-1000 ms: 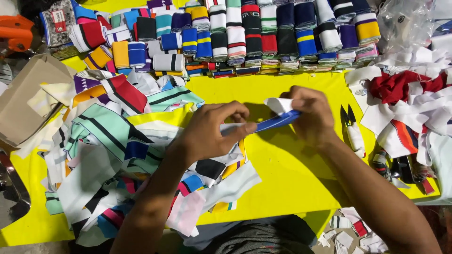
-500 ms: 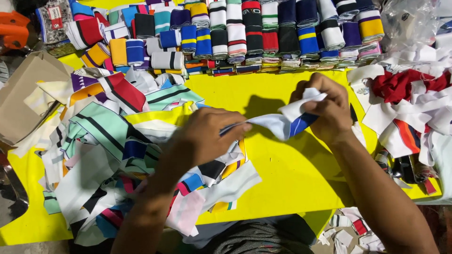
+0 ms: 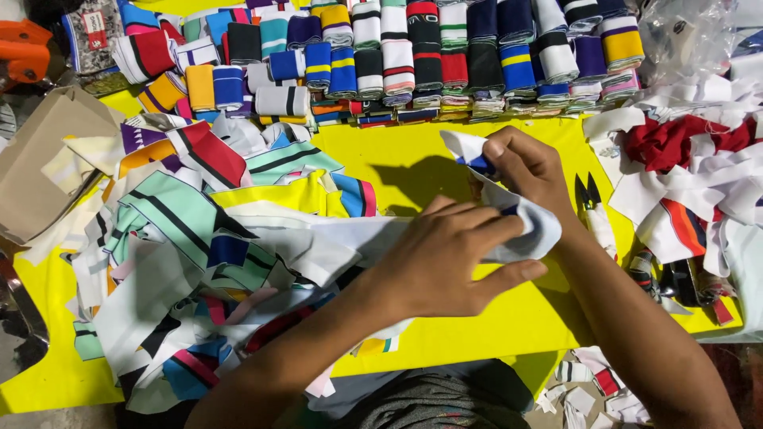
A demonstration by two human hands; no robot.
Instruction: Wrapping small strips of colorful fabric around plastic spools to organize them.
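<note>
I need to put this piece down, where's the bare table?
Bare yellow table lies between the row of folded bands and the hands, and below the left hand. The loose strip pile and scrap heap are crowded.

Yellow surface (image 3: 413, 155) carries the rest of the material. Along the far edge: rows of folded striped collars (image 3: 445, 56) in blue, white, red, black, yellow and purple, packed side by side. Left half: loose heap of flat striped fabric pieces (image 3: 199, 262), mint, white, navy, red and yellow, overlapping one another. Far left: brown cardboard box (image 3: 40, 159), partly over the surface edge; orange object (image 3: 24, 48) behind it, kind not clear. Right side: pile of white and red scraps (image 3: 691, 159); small thread snips (image 3: 592, 210) lying flat just beside that pile. Top right corner: clear plastic bag (image 3: 683, 36). Near edge, lower right: small cut scraps (image 3: 596, 389) below the surface.
</note>
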